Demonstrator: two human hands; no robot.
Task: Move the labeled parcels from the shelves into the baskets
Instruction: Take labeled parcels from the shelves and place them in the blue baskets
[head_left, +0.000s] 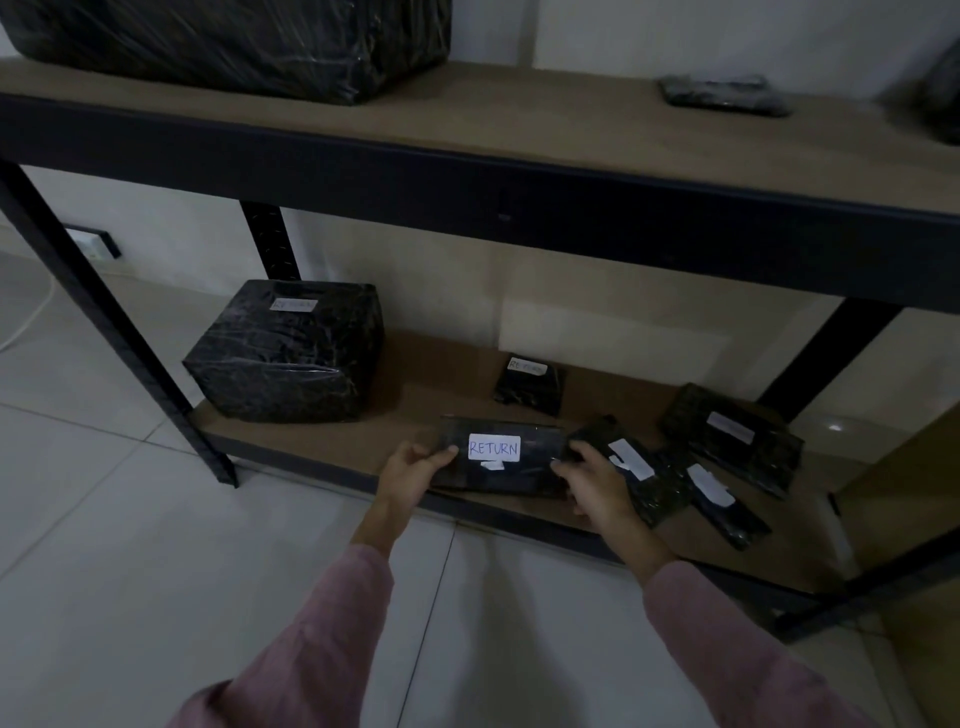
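A flat black parcel (535, 470) with a white label reading RETURN sits at the front edge of the bottom shelf (332, 441). My left hand (415, 470) grips its left end and my right hand (592, 480) grips its right end. A big black labeled parcel (285, 351) stands at the shelf's left. A small labeled parcel (530, 384) lies further back. Three flat labeled parcels (727, 441) overlap to the right of my right hand. No basket is in view.
The upper shelf (519, 119) overhangs the lower one and carries a large wrapped parcel (234, 41) and a small flat one (722, 96). Black uprights (109, 322) stand at the rack's corners. Pale floor tiles lie in front; a wall socket (91, 241) is at left.
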